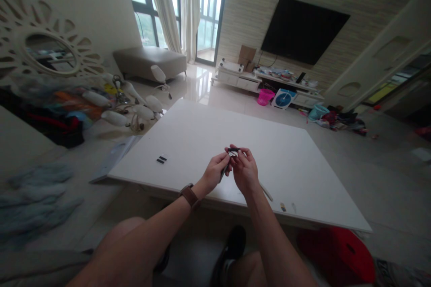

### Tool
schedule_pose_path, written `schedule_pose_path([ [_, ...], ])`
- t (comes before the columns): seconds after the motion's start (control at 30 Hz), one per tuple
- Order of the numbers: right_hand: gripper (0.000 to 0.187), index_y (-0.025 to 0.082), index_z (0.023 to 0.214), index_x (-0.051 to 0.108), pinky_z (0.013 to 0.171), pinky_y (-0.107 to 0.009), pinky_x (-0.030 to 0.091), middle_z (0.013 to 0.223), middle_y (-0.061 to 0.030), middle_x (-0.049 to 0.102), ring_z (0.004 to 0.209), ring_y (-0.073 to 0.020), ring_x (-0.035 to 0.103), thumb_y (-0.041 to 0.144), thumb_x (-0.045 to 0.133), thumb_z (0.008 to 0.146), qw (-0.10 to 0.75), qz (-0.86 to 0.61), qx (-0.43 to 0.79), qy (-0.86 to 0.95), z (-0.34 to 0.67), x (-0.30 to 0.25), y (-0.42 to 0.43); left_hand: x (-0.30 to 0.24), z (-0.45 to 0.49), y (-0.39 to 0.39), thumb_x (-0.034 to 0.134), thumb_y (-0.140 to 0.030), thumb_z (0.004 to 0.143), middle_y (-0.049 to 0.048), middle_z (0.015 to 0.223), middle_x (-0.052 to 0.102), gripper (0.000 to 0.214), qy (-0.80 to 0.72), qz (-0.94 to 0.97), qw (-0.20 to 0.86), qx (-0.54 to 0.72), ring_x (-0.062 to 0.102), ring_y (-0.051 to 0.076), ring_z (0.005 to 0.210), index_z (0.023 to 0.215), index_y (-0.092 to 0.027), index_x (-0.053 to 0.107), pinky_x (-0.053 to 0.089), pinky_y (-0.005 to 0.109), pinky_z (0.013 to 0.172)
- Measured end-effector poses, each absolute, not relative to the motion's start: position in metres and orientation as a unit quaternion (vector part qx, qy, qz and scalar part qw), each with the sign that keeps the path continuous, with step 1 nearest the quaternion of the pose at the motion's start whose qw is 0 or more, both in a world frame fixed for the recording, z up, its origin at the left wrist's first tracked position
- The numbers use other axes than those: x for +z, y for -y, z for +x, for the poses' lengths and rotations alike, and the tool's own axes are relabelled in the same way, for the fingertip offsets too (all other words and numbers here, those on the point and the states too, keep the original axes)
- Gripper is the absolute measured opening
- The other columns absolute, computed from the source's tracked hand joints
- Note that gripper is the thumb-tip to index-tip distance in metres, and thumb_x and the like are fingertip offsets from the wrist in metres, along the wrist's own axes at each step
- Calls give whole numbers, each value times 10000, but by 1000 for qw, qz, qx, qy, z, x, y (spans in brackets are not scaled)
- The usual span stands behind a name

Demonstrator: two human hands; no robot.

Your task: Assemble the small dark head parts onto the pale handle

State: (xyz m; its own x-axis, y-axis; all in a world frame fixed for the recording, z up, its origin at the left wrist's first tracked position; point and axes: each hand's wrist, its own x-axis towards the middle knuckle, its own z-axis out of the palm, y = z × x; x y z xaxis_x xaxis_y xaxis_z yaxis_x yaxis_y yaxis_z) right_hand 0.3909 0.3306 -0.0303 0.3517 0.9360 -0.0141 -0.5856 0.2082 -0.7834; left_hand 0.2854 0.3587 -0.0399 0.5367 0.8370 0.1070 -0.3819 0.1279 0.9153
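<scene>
We found the left hand and right hand close together over the near part of the tabletop, both closed on a small dark piece pinched at the fingertips. A silvery bit glinted just below it; too small for us to identify. A slim dark strip stuck out under the left hand; we could not tell whether it joined the piece. A brown watch strap circled the left wrist.

To the left, two black bars lay side by side. Beside the right forearm we noted a thin pale rod, partly hidden; farther right, near the front edge, a small dark-and-tan item and a little pale item, slightly apart. Beyond the far edge, a pink basket stood beside a blue-and-white fan.
</scene>
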Motion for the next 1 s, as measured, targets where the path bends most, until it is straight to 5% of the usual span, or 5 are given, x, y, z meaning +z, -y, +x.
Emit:
schedule_pose_path([
  [0.53,255,218,850,495,421,-223,439,1078,-74,717,576,-117,561,295,722,764,721,-369,520,270,389,-22,-327,-39,287,-358,608,-548,843,-4,640,563,412,-207,491,724,438,474,80,501,814,-138,579,335,213,468],
  [1.0,240,209,820,543,580,-226,491,1005,-53,723,754,-134,642,262,756,723,725,-370,516,266,390,-25,-328,-36,285,-353,555,-592,867,-47,615,495,431,-231,505,712,430,396,52,436,831,-164,511,259,190,387],
])
